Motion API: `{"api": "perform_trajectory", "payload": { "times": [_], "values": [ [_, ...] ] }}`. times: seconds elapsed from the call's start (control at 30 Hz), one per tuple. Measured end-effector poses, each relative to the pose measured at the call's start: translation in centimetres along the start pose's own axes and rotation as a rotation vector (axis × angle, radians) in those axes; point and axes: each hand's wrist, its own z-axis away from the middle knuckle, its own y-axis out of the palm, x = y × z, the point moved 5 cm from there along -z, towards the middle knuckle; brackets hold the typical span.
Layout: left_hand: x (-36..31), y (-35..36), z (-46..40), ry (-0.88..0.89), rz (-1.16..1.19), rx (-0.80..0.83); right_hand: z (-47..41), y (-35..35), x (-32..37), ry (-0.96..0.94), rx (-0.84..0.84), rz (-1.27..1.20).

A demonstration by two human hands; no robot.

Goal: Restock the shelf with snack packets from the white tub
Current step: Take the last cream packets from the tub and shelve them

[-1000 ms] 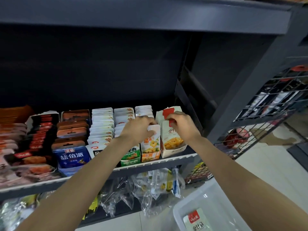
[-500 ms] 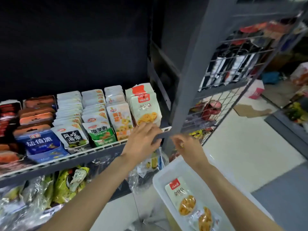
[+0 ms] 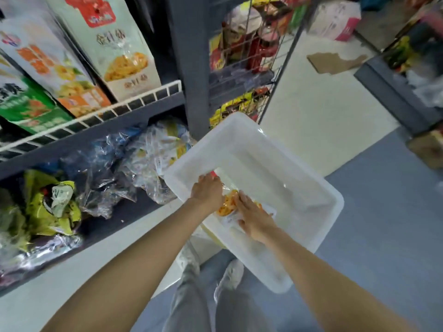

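White tub point(image 3: 282, 149): both hands down on the snack packets point(image 3: 226, 204), left hand point(image 3: 207, 190) and right hand point(image 3: 254, 218), grip unclear; gather flat, lift together toward shelf point(image 3: 134, 101).

Bright, even indoor light, soft shadows, motion blur throughout, wide-angle bending at the edges.

2 hands point(image 3: 207, 191) in 1 white tub point(image 3: 282, 164); 3 boxed snack rows point(image 3: 124, 44) visible on shelf; packet count in tub unclear, blurred.
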Motion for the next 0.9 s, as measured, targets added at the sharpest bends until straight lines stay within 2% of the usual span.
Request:
{"api": "perform_trajectory", "payload": {
  "times": [0.17, 0.3, 0.4, 0.53, 0.63, 0.73, 0.83, 0.9],
  "values": [
    [-0.3, 3.1, -2.6, -0.12, -0.065, 0.138, 0.6, -0.7, -2.9, 0.104, -0.059, 0.017],
    [-1.8, 2.2, -4.0, -0.082, 0.026, -0.076, 0.8, -1.1, -3.7, 0.077, -0.032, -0.042],
    [-1.9, 1.2, -4.4, -0.132, -0.017, -0.229, 0.8, -1.3, -3.9, 0.087, -0.11, -0.118],
    [-0.6, 0.5, -4.2, -0.118, 0.132, -0.246, 0.7, -2.2, -4.2, 0.175, -0.251, -0.201],
    [0.8, -1.5, -2.9, -0.128, 0.243, -0.328, 0.3, -2.7, -4.5, 0.267, -0.257, -0.168],
    [2.0, -3.5, -1.0, -0.133, 0.21, -0.414, 0.0, -3.0, -5.1, 0.353, -0.23, -0.18],
    [3.2, -4.2, 0.1, -0.132, 0.193, -0.431, -0.1, -3.4, -6.0, 0.461, -0.219, -0.3],
    [3.8, -4.6, 0.6, -0.13, 0.22, -0.441, -0.1, -4.1, -6.3, 0.489, -0.272, -0.397]
  ]
}}
